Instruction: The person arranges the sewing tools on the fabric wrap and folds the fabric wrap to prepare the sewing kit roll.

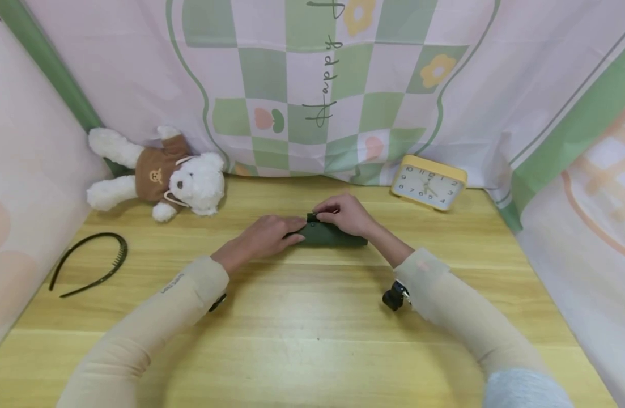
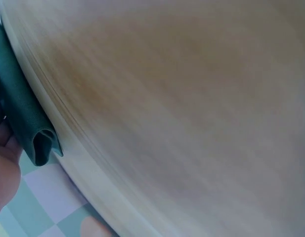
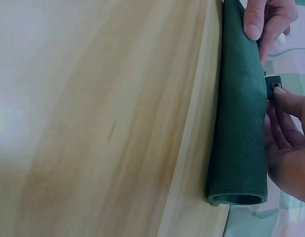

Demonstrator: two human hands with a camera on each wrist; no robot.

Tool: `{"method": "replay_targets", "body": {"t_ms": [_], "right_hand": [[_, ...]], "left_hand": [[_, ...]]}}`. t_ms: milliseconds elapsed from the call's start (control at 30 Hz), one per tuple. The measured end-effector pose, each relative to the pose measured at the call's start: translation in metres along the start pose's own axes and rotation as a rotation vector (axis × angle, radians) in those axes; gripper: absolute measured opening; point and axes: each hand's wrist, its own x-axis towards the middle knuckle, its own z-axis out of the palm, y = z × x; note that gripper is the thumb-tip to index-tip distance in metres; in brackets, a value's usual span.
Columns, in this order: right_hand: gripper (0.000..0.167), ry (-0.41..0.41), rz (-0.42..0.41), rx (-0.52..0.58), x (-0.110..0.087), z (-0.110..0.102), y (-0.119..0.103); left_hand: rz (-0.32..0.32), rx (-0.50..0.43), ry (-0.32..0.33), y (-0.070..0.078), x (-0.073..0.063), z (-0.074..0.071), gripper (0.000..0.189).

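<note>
A dark green rolled-up case [image 1: 332, 235] lies across the table, its hollow end showing in the right wrist view. My left hand [image 1: 266, 235] holds its left part, thumb on the near side and fingers over the top and behind. With thumb and fingers my right hand [image 1: 345, 215] pinches a short strap [image 3: 273, 86] that stands up from the roll and carries a metal snap. In the left wrist view another open end of the roll [image 2: 23, 98] shows beside the edge of the left hand [image 2: 4, 163].
A white plush bear [image 1: 200, 181] in a brown top lies at the back left. Near the left edge is a black headband [image 1: 120, 255]. A yellow clock [image 1: 429, 184] leans at the back right. Printed cloth [image 1: 261, 73] hangs behind the wooden table [image 1: 302, 317].
</note>
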Motion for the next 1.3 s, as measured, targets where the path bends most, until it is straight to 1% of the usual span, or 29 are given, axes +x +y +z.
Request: {"method": "replay_targets", "body": {"t_ms": [267,467,600,733,833,933,1067,1167,1300], "right_hand": [[0.015,-0.020,-0.045,-0.038,-0.006,0.001,-0.006],[0.014,-0.015,-0.101,-0.056,-0.010,0.003,-0.007],[0.014,-0.021,-0.134,-0.075,-0.014,0.004,-0.008],[0.016,-0.043,-0.181,-0.146,-0.017,0.005,-0.007],[0.022,-0.061,-0.231,-0.214,-0.019,0.004,-0.005],[0.030,-0.076,-0.264,-0.263,-0.021,0.004,-0.004],[0.037,-0.092,-0.265,-0.288,-0.023,0.003,-0.004],[0.040,-0.099,-0.262,-0.290,-0.025,0.003,-0.003],[0.039,-0.098,-0.254,-0.284,-0.025,0.003,-0.001]], "left_hand": [[0.015,-0.002,0.007,0.000,0.000,0.000,0.043],[0.007,-0.014,0.010,0.001,-0.001,0.000,0.044],[0.003,-0.018,0.008,0.001,0.000,0.000,0.041],[-0.007,-0.025,0.003,0.002,0.001,-0.001,0.036],[-0.013,-0.034,0.003,0.003,0.001,-0.002,0.039],[0.000,-0.049,0.009,0.004,0.002,-0.004,0.042],[0.016,-0.078,0.014,0.004,0.006,-0.005,0.043],[0.001,-0.106,0.004,0.005,0.008,-0.005,0.045],[-0.019,-0.121,-0.014,0.006,0.011,-0.006,0.050]]}}
